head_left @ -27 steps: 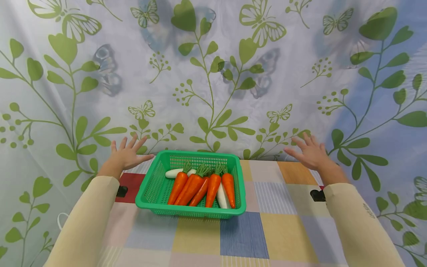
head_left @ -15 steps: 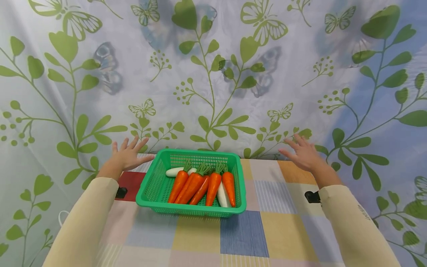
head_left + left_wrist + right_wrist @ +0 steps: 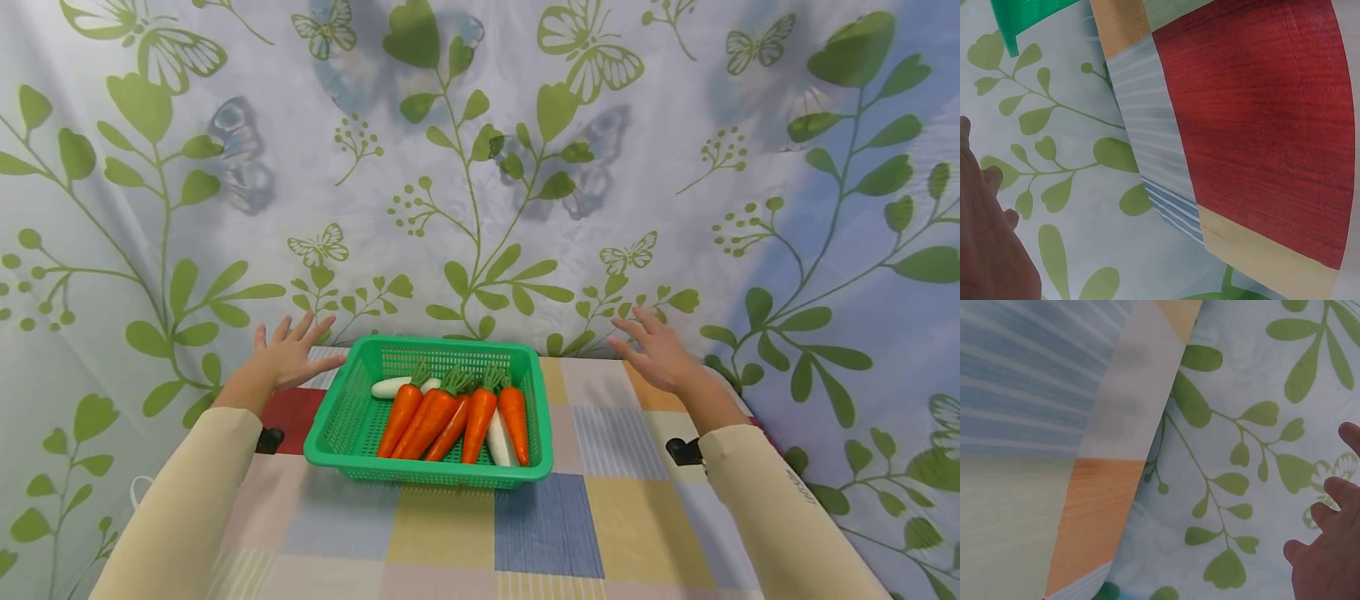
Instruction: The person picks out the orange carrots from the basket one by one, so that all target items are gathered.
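A green plastic basket [image 3: 429, 475] stands on the table, left of the middle in the head view. In it lie several orange carrots [image 3: 480, 423] with green tops, over white radish-like vegetables [image 3: 499, 442]. My left hand [image 3: 288, 357] hovers just left of the basket's far corner, fingers spread, holding nothing. Well to the right of the basket, my right hand [image 3: 656, 354] is raised above the table's far side with its fingers spread and nothing in it. In the wrist views only part of the left hand [image 3: 991, 231] and part of the right hand [image 3: 1329, 537] show.
A patchwork-patterned cloth [image 3: 442, 529] covers the table. Right behind its far edge hangs a pale curtain [image 3: 480, 208] printed with green leaves and butterflies. Each wrist wears a small black device, such as the one on the right wrist [image 3: 684, 452].
My right hand has moved left, toward the basket, and slightly lower. The left hand has barely moved. The basket and the vegetables in it stay where they were.
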A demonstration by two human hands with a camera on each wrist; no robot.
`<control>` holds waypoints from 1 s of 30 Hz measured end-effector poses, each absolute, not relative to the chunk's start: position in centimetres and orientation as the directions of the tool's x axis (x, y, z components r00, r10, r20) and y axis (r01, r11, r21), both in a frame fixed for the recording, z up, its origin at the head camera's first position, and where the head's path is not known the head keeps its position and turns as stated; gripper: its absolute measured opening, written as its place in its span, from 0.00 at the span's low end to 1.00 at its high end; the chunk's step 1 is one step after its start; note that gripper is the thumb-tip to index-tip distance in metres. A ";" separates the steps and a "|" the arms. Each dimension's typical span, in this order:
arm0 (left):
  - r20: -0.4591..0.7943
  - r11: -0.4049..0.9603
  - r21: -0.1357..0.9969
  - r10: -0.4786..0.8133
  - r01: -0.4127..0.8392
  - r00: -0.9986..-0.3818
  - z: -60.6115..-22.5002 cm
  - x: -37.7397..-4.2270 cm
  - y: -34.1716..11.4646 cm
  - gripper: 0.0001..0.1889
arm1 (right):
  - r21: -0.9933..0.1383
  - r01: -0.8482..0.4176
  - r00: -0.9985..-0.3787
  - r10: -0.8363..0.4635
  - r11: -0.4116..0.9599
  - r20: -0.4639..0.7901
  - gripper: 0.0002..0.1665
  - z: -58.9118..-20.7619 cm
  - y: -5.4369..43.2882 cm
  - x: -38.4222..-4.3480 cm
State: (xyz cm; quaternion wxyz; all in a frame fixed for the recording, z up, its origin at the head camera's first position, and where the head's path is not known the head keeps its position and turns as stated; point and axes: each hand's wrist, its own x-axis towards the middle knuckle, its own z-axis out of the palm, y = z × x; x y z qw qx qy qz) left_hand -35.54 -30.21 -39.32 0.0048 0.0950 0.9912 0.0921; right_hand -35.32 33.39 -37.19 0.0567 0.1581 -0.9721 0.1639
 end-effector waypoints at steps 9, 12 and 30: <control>-0.024 0.957 0.199 0.219 0.210 -0.975 -39.7 -34.9 -29.9 0.49 | -0.342 -0.351 -0.936 -0.312 0.872 0.164 0.41 -37.3 31.3 -34.7; -0.016 0.956 0.196 0.227 0.220 -0.974 -39.7 -34.7 -29.7 0.49 | -0.331 -0.364 -0.931 -0.328 0.871 0.162 0.40 -37.4 30.5 -34.6; -0.003 0.945 0.255 0.212 0.204 -0.977 -40.1 -33.4 -28.5 0.48 | -0.260 -0.438 -0.897 -0.399 0.860 0.190 0.40 -39.1 25.3 -33.0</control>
